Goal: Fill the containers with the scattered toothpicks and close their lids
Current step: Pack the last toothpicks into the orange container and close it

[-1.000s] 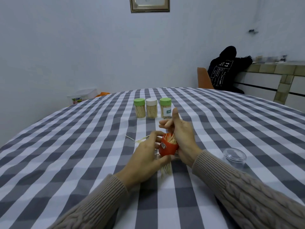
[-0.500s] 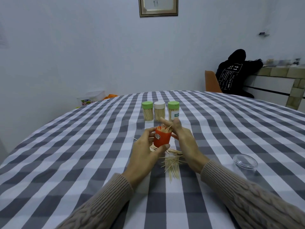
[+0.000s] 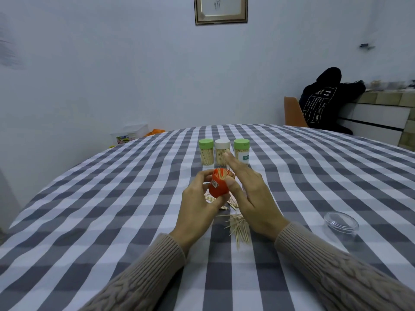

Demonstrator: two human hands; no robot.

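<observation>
My left hand [image 3: 197,205] grips a small orange container [image 3: 219,186], tilted and lifted off the checked tablecloth, with toothpick tips sticking out of its open top. My right hand [image 3: 251,194] sits beside it with fingers stretched forward; its thumb rests against the container's side. Loose toothpicks [image 3: 239,227] lie scattered on the cloth below and between my hands. A clear plastic lid [image 3: 341,223] rests on the table at the right. Three closed toothpick jars stand in a row behind: green-capped [image 3: 206,151], white-capped [image 3: 221,151] and green-capped [image 3: 242,151].
The round table [image 3: 89,209] wears a grey and white checked cloth. A person in a black hooded top [image 3: 321,102] leans on a counter at the far right, by an orange chair [image 3: 292,112]. A white box [image 3: 130,135] sits beyond the left edge.
The orange container has risen from low on the table and tipped more upright in my left hand. My right hand's fingers have straightened away from it.
</observation>
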